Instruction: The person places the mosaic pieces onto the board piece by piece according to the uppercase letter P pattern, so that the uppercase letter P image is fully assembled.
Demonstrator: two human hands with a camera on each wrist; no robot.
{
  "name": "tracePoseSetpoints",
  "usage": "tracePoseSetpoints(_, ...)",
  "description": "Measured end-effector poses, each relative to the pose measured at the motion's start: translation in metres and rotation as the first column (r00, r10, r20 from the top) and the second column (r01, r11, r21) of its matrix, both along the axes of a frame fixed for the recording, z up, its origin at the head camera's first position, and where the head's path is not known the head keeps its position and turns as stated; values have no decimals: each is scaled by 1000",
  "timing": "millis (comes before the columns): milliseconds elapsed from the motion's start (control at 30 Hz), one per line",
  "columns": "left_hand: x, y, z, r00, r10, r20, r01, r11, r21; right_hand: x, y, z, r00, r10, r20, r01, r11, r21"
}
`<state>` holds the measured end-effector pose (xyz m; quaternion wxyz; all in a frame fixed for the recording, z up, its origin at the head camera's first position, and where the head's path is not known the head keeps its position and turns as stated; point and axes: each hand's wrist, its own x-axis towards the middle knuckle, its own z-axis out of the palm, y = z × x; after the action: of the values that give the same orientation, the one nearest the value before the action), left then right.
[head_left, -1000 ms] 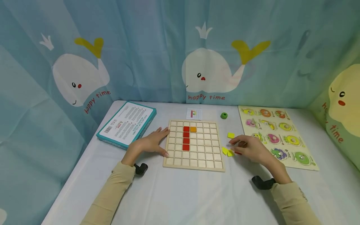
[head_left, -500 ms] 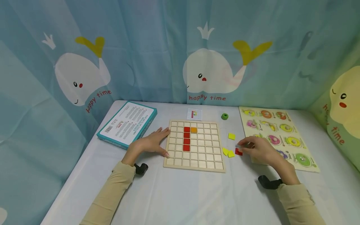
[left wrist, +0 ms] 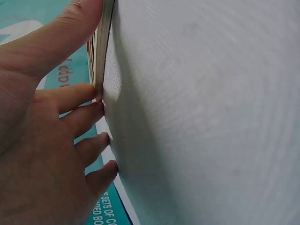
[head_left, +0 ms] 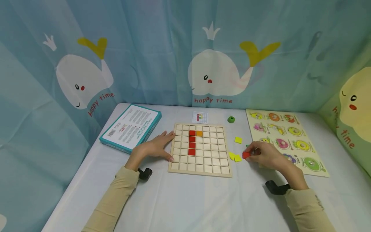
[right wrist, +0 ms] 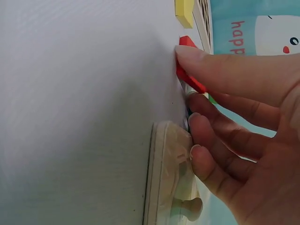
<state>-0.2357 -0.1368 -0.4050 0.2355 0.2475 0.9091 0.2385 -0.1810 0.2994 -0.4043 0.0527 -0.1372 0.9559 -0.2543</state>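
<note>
My left hand rests with spread fingers at the left edge of a wooden grid board; in the left wrist view the thumb and forefinger touch the board's side. A column of red square tiles lies in the grid, with an orange tile beside the top one. Right of the board, my right hand pinches a red tile between thumb and fingers, the tile tilted. Close by lie two yellow pieces and a yellow square tile. A green bit shows behind the right fingertips.
A fruit knob puzzle lies at the right, partly under the right hand's reach. Behind the grid board are a small pattern card and a green bead. A teal-edged flat box lies at the left.
My right hand has shifted right, away from the yellow pieces, and now pinches the red tile, which has tipped up. A green bit has come into view behind it. The left hand stays put.
</note>
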Motion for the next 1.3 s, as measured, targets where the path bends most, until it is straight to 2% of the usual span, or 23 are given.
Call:
tracePoseSetpoints(467, 1, 2, 2, 1000, 5, -6, -5, 1000, 5, 2, -3, 5, 1000, -13, 14, 14, 998, -54)
tracePoseSetpoints(800, 1, 0, 3, 1000, 1, 1, -1, 1000, 16, 1, -5, 10, 998, -63, 9, 63, 985, -160)
tracePoseSetpoints(1000, 2, 2, 3, 1000, -3, -3, 3, 1000, 17, 1, -5, 10, 999, -47, -1, 45, 978, -204)
tracePoseSetpoints(1300, 2, 0, 4, 1000, -9, -3, 9, 1000, 21, 1, -3, 11, 998, -23, 56, 38, 958, -283)
